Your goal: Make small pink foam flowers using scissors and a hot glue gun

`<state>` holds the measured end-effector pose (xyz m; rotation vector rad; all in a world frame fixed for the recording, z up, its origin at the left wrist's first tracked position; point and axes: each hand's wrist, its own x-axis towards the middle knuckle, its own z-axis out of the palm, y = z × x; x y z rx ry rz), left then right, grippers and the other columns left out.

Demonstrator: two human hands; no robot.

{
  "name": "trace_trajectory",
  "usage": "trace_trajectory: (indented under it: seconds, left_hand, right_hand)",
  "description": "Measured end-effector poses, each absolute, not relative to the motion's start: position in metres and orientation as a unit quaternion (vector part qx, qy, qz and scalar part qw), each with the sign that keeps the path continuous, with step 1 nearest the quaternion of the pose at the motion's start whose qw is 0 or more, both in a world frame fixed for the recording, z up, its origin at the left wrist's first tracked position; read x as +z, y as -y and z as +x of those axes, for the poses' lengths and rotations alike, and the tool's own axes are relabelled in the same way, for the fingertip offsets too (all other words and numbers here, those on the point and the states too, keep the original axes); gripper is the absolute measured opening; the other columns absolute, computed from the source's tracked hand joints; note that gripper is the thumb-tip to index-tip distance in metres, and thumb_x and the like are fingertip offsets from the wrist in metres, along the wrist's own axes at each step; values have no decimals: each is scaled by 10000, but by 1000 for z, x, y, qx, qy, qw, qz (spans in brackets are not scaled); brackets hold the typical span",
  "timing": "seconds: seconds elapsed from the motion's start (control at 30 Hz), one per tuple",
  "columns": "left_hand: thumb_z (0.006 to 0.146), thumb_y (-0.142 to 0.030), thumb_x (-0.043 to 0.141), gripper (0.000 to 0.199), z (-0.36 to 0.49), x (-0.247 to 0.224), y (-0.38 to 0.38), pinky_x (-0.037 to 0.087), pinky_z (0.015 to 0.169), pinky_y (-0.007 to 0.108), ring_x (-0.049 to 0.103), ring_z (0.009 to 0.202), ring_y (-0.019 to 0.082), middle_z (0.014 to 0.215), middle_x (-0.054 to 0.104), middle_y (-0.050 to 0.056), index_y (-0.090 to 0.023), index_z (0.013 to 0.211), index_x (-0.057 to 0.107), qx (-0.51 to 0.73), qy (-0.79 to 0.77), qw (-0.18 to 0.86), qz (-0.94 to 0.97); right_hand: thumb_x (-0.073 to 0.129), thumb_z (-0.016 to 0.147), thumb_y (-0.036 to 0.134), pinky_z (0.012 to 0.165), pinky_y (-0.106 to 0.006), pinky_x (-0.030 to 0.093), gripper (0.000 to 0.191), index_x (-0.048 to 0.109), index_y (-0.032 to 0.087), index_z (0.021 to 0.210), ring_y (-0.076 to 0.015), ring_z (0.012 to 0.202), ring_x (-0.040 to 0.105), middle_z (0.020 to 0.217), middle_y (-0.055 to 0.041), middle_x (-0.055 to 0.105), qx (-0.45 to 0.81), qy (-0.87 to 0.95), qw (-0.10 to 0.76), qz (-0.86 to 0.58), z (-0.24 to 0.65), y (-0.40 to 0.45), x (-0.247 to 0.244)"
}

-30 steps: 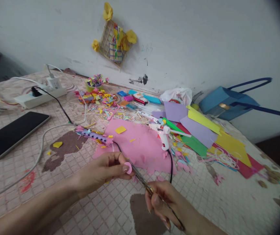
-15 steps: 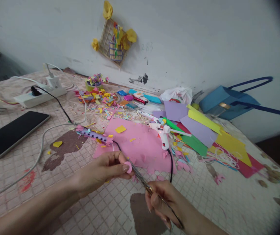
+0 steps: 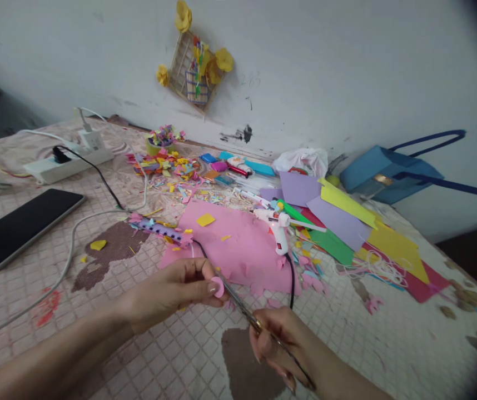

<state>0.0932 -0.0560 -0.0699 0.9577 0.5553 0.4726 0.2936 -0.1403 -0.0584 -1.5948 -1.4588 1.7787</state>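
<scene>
A small round pink paper piece (image 3: 217, 286) is pinched between the thumb and fingers of my left hand (image 3: 192, 282). My right hand (image 3: 278, 344) grips scissors (image 3: 241, 304), whose blades point up and left and lie against the edge of the pink piece. Whether the blades are apart is too small to tell. Behind both hands a pink sheet (image 3: 234, 233) lies flat with small yellow scraps on it. The purple decorated strip (image 3: 161, 229) rests at its left edge. A white glue gun (image 3: 278, 230) lies on its right part.
A black phone (image 3: 21, 225) and a white power strip (image 3: 69, 166) with cables are on the left. Paper scraps (image 3: 167, 164) are heaped at the back. Coloured sheets (image 3: 338, 219) and a blue bag (image 3: 388, 172) occupy the right.
The pink piece has turned slightly between my left fingers. My right hand and the scissors have shifted very slightly to the right.
</scene>
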Motion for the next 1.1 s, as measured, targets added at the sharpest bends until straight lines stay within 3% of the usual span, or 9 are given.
trace_trajectory:
  seconds: [0.17,0.3,0.5,0.7,0.83,0.93,1.1]
  left_hand:
    - [786,-192,643,100,91,-73,54,422,726,258,589,768,123,824,654,13,-147,741,567,203,-249,825,466]
    - [777,-176,647,113,90,-73,54,427,761,293,595,786,134,886,652,35,-145,730,549,186,-240,829,469]
    - [775,-155,642,102,90,-74,53,425,715,268,595,781,129,890,647,38,-139,721,557,181,-204,839,470]
    - [774,-169,647,137,90,-74,51,428,706,276,596,774,142,805,650,24,-145,686,545,157,-201,832,492]
    - [767,-196,661,150,88,-74,49,426,719,282,596,764,143,761,650,13,-148,671,557,141,-198,824,512]
    - [754,-214,679,143,87,-73,48,433,721,277,601,775,145,763,658,11,-150,679,576,130,-203,823,514]
    - [760,-247,672,125,88,-70,48,452,678,250,605,708,124,758,672,16,-142,714,623,89,-220,813,531]
  right_hand:
    - [425,600,820,301,-152,227,639,428,180,604,-41,333,285,430,79,341,627,519,158,-558,298,143,-57]
    - [425,606,814,302,-151,230,637,433,178,591,-44,339,289,434,77,328,625,522,140,-563,301,144,-54]
    - [490,775,556,327,-155,216,424,493,160,624,-48,347,297,435,73,336,602,567,118,-550,306,147,-53]
    - [474,829,296,374,-158,222,263,552,139,633,-55,405,316,472,60,359,566,613,112,-540,307,145,-46]
    - [496,824,218,382,-164,231,228,605,144,638,-59,396,349,455,61,378,528,638,95,-552,308,145,-46]
    - [518,821,243,416,-175,266,250,589,140,605,-65,422,388,471,52,414,508,651,118,-552,309,145,-50]
    - [590,742,481,396,-182,274,347,531,147,663,-73,429,357,509,54,408,548,561,237,-573,299,139,-57]
